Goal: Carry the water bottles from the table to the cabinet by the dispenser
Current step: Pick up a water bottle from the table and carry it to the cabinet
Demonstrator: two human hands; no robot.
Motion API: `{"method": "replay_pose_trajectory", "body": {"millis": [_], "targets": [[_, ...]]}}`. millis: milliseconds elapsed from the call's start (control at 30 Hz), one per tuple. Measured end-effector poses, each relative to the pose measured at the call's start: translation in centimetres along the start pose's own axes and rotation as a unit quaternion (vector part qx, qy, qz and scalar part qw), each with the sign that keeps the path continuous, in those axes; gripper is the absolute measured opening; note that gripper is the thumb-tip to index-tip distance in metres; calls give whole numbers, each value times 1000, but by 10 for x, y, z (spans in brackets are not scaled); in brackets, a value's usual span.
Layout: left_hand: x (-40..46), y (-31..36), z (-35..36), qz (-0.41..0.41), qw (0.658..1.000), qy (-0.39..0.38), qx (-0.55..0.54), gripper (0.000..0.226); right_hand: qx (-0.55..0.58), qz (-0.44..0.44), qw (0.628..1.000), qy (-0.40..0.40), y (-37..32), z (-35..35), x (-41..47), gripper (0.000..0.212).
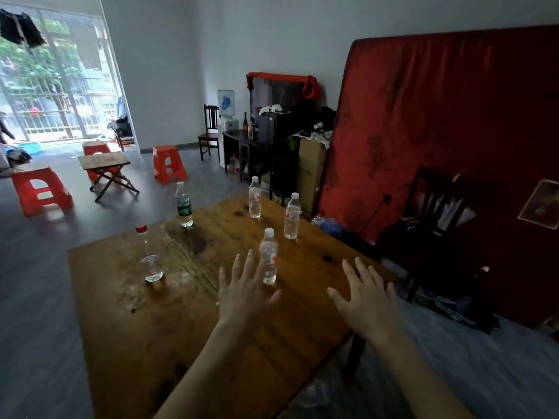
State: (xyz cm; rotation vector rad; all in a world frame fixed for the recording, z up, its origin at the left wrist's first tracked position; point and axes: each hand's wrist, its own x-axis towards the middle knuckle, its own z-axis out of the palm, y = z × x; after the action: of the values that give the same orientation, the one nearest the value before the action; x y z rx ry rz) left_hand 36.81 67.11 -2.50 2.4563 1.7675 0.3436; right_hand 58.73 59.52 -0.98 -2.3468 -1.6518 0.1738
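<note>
- Table: worn, stained wooden planks.
- Bottles: five clear plastic cylinders upright on it; nearest part-filled with water.
- Left hand, right hand: fingers spread, holding nothing.

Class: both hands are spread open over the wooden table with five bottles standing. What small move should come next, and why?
Probably the left hand should reach forward and curl round the nearest bottle. It stands upright just beyond those fingertips, both hands are empty, and no bottle has left the table yet.
</note>
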Motion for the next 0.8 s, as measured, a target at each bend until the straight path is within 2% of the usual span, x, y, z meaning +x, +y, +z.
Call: {"method": "replay_pose_trajectory", "body": {"millis": [167,467,600,800], "targets": [[53,-14,19,-2,1000,-20,17,85,-8,-4,999,-32,-6,18,52,76],[121,-19,40,-63,997,-53,7,81,-10,-57,996,-65,-17,45,150,76],[157,-14,56,-119,992,-47,-1,83,-11,-94,992,-85,-8,55,206,75],[201,1,84,-202,976,-80,9,84,-9,-175,978,-116,-3,70,285,75]]}}
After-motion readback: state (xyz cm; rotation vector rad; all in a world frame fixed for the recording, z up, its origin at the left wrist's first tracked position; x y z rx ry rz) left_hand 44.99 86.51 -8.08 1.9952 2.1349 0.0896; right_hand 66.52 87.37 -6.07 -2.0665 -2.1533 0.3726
